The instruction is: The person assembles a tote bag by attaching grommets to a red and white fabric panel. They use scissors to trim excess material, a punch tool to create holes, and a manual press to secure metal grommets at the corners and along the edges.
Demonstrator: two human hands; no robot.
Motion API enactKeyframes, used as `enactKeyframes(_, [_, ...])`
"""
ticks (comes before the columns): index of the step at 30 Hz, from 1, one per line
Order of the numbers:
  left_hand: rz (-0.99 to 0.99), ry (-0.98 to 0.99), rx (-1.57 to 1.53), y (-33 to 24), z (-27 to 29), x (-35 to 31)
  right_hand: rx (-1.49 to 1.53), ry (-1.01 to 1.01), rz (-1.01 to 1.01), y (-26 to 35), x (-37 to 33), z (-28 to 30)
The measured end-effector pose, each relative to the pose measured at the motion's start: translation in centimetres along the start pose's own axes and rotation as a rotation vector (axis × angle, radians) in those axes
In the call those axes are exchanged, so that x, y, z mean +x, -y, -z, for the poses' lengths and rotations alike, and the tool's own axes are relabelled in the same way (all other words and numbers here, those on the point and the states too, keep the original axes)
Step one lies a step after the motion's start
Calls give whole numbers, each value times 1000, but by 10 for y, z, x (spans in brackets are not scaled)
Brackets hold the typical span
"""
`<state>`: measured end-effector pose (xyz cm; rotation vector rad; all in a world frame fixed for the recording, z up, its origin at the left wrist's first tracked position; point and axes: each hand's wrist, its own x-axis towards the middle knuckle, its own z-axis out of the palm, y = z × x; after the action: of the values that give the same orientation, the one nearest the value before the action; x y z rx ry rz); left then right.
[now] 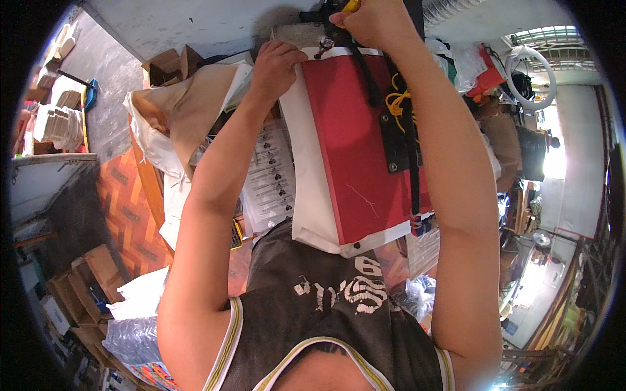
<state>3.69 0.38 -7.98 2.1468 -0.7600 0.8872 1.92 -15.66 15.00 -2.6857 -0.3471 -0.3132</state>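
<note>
A red panel (365,150) with a white sheet (306,176) along its left edge and under it lies in front of me, reaching down to my lap. My left hand (277,68) is closed, its fingers pinching the upper left corner of the white sheet. At the top, my right hand (378,26) is closed around a yellow tool (353,6), whose kind I cannot make out. Between the hands, a small dark red and silver piece (324,45) rests at the panel's upper edge. A black strap (413,156) runs down the panel's right side.
On the panel's right lie a black plate (394,146) with metal eyelets and a bundled yellow cord (398,101). Printed sheets (270,176) and brown paper (189,107) are at left. A white ring (551,81) and bags stand at right; an open cardboard box (171,66) is beyond.
</note>
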Motion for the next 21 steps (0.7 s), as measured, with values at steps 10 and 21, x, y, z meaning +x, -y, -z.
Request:
enactKeyframes(10, [15, -7, -3, -1, -2, -2, 43, 37, -95, -6, -2, 2])
enactKeyframes(21, [513, -146, -152, -32, 7, -31, 245, -199, 50, -14, -12, -1])
